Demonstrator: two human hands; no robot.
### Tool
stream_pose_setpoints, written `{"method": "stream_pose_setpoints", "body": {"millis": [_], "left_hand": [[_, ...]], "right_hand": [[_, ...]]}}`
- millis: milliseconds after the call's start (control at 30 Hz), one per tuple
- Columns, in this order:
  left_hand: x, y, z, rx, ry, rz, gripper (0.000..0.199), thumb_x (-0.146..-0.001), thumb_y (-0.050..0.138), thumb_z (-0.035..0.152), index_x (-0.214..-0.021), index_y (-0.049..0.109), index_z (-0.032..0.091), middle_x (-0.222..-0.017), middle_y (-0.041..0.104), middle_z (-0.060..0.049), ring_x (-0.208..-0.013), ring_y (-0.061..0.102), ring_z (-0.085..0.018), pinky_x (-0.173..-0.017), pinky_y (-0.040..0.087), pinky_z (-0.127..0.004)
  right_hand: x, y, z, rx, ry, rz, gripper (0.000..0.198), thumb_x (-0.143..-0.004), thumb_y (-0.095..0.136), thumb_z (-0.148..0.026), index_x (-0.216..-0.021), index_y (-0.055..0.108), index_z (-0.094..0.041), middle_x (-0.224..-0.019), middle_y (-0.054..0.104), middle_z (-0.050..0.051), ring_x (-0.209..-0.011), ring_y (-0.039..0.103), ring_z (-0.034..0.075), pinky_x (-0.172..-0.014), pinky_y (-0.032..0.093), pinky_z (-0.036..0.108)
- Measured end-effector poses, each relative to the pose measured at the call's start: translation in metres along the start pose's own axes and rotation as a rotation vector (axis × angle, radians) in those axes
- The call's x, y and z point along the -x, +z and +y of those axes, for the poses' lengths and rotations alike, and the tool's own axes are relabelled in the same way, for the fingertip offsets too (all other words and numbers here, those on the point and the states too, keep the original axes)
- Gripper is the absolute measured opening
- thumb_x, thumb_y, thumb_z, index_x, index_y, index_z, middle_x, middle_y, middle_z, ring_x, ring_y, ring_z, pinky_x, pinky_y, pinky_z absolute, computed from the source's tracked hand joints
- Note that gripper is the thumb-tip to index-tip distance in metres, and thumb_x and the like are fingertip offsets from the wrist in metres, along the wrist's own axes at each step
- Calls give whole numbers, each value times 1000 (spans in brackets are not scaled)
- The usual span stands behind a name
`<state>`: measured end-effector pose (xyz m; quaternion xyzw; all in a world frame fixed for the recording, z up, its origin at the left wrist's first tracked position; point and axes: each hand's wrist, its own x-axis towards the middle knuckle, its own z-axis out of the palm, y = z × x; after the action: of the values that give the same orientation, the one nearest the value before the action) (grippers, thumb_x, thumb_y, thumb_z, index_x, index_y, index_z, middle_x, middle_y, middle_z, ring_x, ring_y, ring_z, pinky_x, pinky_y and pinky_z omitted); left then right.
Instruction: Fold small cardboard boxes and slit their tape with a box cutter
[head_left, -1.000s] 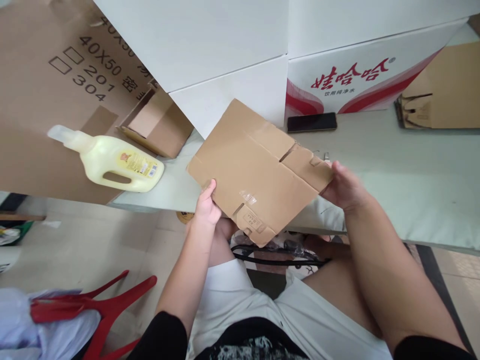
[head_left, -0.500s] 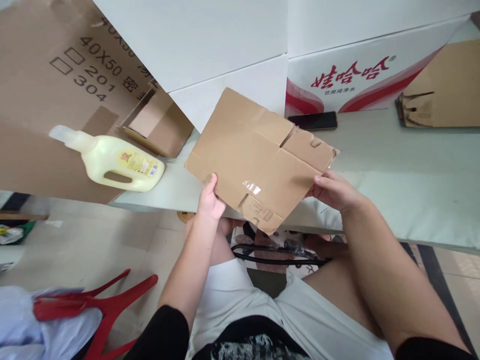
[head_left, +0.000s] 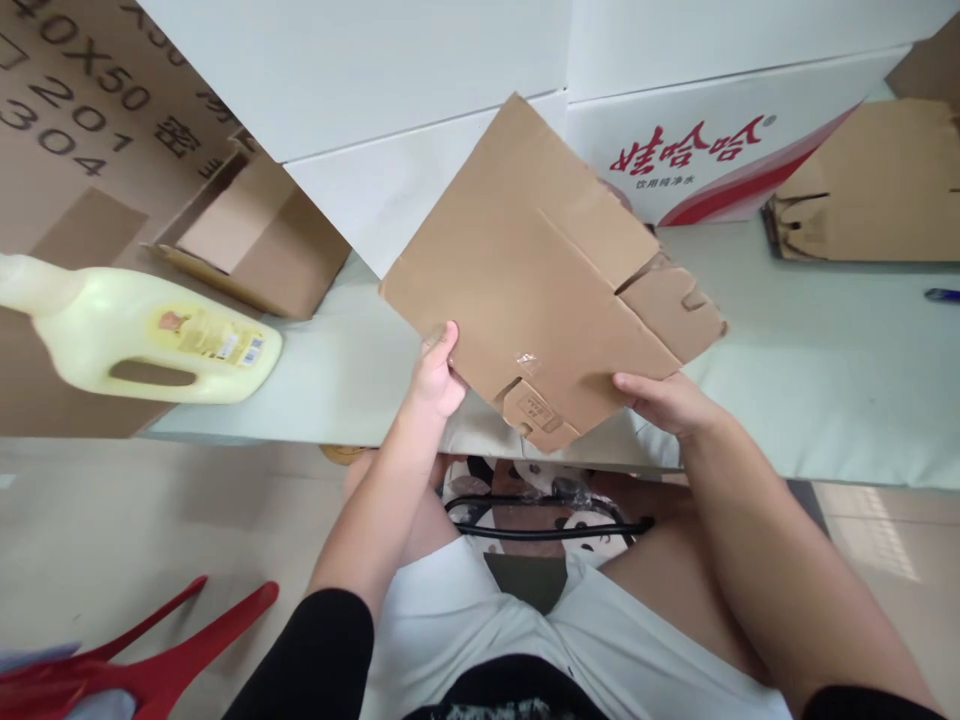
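Note:
A flattened brown cardboard box (head_left: 517, 270) is held up at a slant above the front edge of the pale green table (head_left: 750, 370). My left hand (head_left: 439, 375) grips its lower left edge, thumb on top and the other fingers hidden beneath. At the lower right, my right hand (head_left: 664, 398) pinches the cardboard the same way, its thumb lying on the upper face. Slotted flaps stick out at the right end and the near corner, and a shiny strip of clear tape lies close to the near flap.
White cartons (head_left: 480, 180) with red lettering stand behind the cardboard. On the left are a yellow bottle (head_left: 157, 335) and a small open box (head_left: 255, 240). More folded cardboard (head_left: 877, 190) and a blue pen (head_left: 943, 295) lie at right. A red chair (head_left: 187, 640) stands lower left.
The cardboard box has turned and moved slightly right and up in the view, with both hands still on it. The view has shifted, bringing the pen in at right.

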<state>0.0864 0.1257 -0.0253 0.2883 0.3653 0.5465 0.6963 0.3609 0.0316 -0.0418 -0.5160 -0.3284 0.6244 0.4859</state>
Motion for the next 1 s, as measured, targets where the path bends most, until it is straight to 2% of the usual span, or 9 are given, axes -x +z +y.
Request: {"method": "stream_pose_setpoints", "body": {"millis": [133, 300, 400, 500, 633, 700, 767, 867, 1000], "left_hand": [[-12, -5, -4, 41, -113, -26, 31, -79, 86, 38, -98, 73, 18, -109, 80, -10, -132, 64, -33, -110, 55, -45], [-13, -17, 8, 101, -150, -63, 36, -75, 89, 37, -100, 71, 19, -113, 80, -10, -138, 59, -35, -112, 54, -47], [-10, -20, 11, 120, -157, -117, 47, -68, 93, 42, -103, 71, 20, -114, 79, -11, -135, 61, -36, -110, 55, -46], [-8, -21, 10, 68, -254, -242, 53, -66, 94, 49, -104, 71, 19, -113, 79, -13, -118, 72, -36, -99, 60, -45], [-8, -23, 10, -7, -416, -324, 45, -76, 87, 42, -111, 68, 21, -115, 78, -11, -90, 79, -26, -83, 62, -37], [-9, -23, 11, -9, -434, -329, 37, -80, 83, 37, -109, 67, 21, -115, 78, -9, -86, 79, -22, -80, 61, -34], [-9, -22, 11, -5, -437, -347, 33, -80, 82, 37, -104, 66, 20, -111, 79, -9, -85, 79, -22, -78, 61, -31], [-8, -18, 9, -8, -437, -371, 33, -79, 82, 40, -100, 67, 19, -105, 80, -8, -84, 80, -22, -76, 61, -30], [-8, -15, 5, -23, -440, -372, 32, -77, 83, 40, -97, 69, 19, -98, 80, -7, -84, 80, -23, -77, 61, -30]], "right_hand": [[2, 6, 6, 1, 25, -15, 81, -49, 95, -53, -123, 70, -33, -122, 77, 6, -121, 69, 33, -102, 58, 51], [17, 37, 15, -8, -24, 121, 71, -52, 95, -53, -115, 72, -32, -112, 80, 5, -114, 72, 31, -102, 58, 49], [41, 59, 22, -29, -22, 205, 52, -60, 91, -56, -99, 74, -27, -96, 81, 6, -100, 76, 31, -93, 62, 50], [77, 62, 28, -10, 17, 319, 35, -69, 85, -58, -81, 73, -27, -79, 78, 6, -83, 77, 31, -80, 65, 49], [130, 32, 24, 123, -6, 606, 37, -71, 81, -59, -58, 65, -29, -50, 61, 5, -62, 71, 32, -72, 65, 55], [151, 11, 17, 146, -29, 761, 35, -67, 81, -59, -57, 65, -29, -51, 61, 8, -68, 73, 38, -74, 62, 63], [165, -6, 7, 140, -81, 917, 28, -69, 78, -54, -59, 63, -32, -66, 69, 11, -87, 75, 43, -80, 59, 66], [167, -26, -12, 154, -193, 1127, 21, -63, 79, -38, -66, 58, -33, -96, 75, 9, -112, 71, 40, -89, 58, 64], [147, -54, -40, 268, -267, 1278, 27, -63, 77, -28, -82, 58, -30, -120, 73, 10, -120, 69, 35, -99, 57, 57]]}}
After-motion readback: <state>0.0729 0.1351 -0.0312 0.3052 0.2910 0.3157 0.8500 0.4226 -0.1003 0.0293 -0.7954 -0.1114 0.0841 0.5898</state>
